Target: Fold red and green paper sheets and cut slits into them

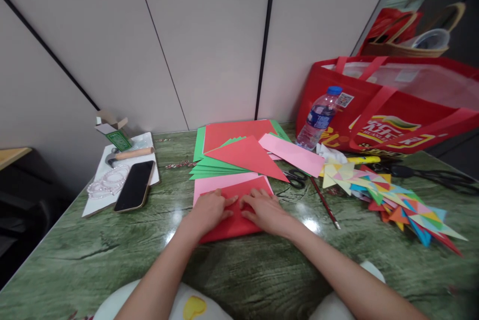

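On the green wood-grain tabletop [258, 270], right in front of the seated person, lies a folded sheet of smooth red paper [232, 222]. The left hand [212, 207] and the right hand [265, 210] rest on it, fingers loosely bent and spread, gripping nothing — fingertips nearly meeting at the middle. A plain pink paper sheet [204, 189] shows beneath its far edge.

Off to the right lies a slim dark-red pencil [324, 201], with a heap of many-coloured folded paper pieces [396, 195] beyond its side. To the left is a black-screened smartphone [134, 186]. Past the hands, a flat red paper triangle [249, 158] overlaps layered green paper points [213, 167].

Farther back stands a clear plastic bottle with a blue cap [318, 120]; the white print on its blue label is too small for me to read. Behind it, a big red shopping bag [396, 110] bears a square QR code [345, 100] and large white Chinese characters — I make out 乐, partly covered by a strap.
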Available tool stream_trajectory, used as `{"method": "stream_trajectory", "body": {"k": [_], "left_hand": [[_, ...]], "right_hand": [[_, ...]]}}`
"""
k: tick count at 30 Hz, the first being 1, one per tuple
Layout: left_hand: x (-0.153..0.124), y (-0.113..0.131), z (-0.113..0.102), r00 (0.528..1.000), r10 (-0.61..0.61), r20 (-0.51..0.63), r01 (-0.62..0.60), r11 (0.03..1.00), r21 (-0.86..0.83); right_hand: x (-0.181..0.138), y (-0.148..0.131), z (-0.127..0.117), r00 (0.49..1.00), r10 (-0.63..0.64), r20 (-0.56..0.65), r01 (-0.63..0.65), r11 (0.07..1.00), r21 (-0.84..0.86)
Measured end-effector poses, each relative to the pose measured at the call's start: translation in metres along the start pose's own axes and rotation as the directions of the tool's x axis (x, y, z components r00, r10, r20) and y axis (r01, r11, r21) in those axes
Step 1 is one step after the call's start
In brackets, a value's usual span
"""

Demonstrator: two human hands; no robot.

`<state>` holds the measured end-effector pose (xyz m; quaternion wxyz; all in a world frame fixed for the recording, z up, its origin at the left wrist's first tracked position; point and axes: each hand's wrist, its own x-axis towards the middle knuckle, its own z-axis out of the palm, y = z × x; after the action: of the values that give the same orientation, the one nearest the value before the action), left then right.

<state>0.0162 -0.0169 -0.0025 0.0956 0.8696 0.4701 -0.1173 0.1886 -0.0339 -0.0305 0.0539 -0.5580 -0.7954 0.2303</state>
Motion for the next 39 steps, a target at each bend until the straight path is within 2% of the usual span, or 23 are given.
{"method": "stream_trajectory", "body": {"k": [6,13,16,21,28,32,39], "left_hand": [[-0.005,0.013,0.005,1.000,0.023,0.013,-0.022,1.000,-0.013],[-0.007,0.030,0.009,0.995,-0.065,0.072,0.063,0.998,0.029],[-0.005,0.037,0.010,0.988,-0.130,0.085,0.126,0.991,0.045],[-0.003,0.043,0.012,0.971,-0.214,0.103,0.209,0.976,0.053],[-0.003,0.044,0.014,0.968,-0.229,0.105,0.225,0.973,0.050],[-0.004,0.045,0.012,0.965,-0.233,0.122,0.228,0.972,0.058],[-0.004,0.042,0.013,0.970,-0.221,0.097,0.217,0.975,0.057]], "right_hand": [[0.000,-0.004,0.002,0.999,-0.032,-0.004,0.032,0.999,-0.020],[-0.009,-0.014,-0.001,0.986,-0.092,0.140,0.104,0.992,-0.078],[-0.011,-0.017,-0.002,0.982,-0.087,0.166,0.102,0.991,-0.083],[-0.015,-0.021,-0.006,0.986,-0.028,0.163,0.046,0.993,-0.106],[-0.019,-0.020,-0.010,0.982,0.036,0.183,-0.019,0.996,-0.090],[-0.019,-0.007,-0.015,0.964,0.112,0.241,-0.104,0.994,-0.046],[-0.025,0.030,-0.032,0.899,0.226,0.376,-0.261,0.964,0.044]]}}
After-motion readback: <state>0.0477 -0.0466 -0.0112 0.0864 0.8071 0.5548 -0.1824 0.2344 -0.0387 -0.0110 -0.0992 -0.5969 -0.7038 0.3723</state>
